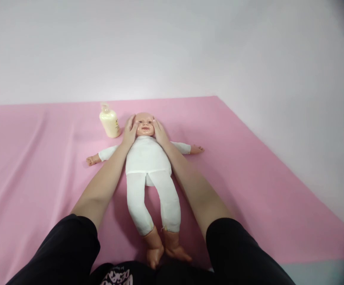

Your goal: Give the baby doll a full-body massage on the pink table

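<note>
Both hands lie flat, fingers spread — left hand [130, 132] and right hand [160, 132] cupping the doll [148, 158] by its cheeks — beside a lotion bottle [109, 122] on pink sheet [249, 178]

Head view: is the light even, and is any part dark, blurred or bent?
Head view: soft, even light; faint shadows beside the doll under both forearms; top-right corner darkens; pink sheet edges flare outward from wide-lens distortion; bottle label is blurred.

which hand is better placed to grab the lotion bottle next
Probably the left hand. It rests on the side of the doll's head that faces the bottle, which stands just beyond its fingers. The right hand is on the far cheek and would have to cross over the doll.
</note>
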`<state>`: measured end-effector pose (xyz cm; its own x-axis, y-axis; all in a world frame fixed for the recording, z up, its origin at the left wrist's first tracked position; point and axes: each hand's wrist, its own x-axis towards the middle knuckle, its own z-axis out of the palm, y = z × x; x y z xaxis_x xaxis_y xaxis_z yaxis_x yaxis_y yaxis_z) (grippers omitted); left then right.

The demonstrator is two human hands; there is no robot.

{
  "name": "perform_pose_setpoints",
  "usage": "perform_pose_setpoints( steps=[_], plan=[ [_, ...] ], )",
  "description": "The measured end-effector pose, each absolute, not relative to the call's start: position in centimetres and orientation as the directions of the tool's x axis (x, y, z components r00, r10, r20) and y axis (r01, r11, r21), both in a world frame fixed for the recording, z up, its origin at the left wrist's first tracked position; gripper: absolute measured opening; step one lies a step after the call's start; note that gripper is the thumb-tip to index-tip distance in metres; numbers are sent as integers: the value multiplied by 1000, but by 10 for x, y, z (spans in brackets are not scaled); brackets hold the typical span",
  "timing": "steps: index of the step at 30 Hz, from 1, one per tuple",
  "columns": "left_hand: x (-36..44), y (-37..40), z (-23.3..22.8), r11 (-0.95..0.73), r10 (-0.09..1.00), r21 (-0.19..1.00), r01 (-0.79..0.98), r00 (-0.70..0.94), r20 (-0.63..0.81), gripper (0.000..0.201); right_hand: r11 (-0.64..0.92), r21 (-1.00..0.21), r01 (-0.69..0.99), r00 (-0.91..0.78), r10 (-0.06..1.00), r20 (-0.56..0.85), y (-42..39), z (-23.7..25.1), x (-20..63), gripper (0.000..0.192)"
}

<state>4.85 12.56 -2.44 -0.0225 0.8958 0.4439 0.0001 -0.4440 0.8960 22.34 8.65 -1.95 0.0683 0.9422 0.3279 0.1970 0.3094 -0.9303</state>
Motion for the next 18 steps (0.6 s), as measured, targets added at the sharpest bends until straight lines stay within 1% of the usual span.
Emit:
perform_pose_setpoints(
  steps=[2,3,4,6,8,11,14,16,18],
  plan=[
    [45,121,-24,-575,818,806,142,85,569,84,322,-926,197,27,942,334,83,-18,222,100],
    [44,119,-24,-613,790,767,192,130,599,93,327,-923,204,7,942,336,81,-17,222,105],
    [43,118,-23,-627,779,748,217,156,607,99,338,-916,215,-18,939,342,79,-15,221,110],
    [43,117,-22,-623,782,747,232,177,597,103,348,-909,228,-36,936,349,75,-12,221,115],
    [44,117,-22,-608,794,763,218,176,582,100,344,-911,229,-33,938,346,73,-9,221,115],
    [46,121,-25,-592,806,787,175,151,573,90,342,-914,217,-16,938,347,74,-8,220,108],
    [50,130,-30,-545,838,831,110,81,539,79,337,-919,205,51,934,354,81,-15,222,99],
    [53,138,-33,-431,902,901,49,9,431,73,295,-931,213,118,939,324,88,-22,225,92],
    [55,146,-34,-279,959,960,2,-57,279,69,270,-933,236,128,944,305,94,-28,229,84]
  ],
)
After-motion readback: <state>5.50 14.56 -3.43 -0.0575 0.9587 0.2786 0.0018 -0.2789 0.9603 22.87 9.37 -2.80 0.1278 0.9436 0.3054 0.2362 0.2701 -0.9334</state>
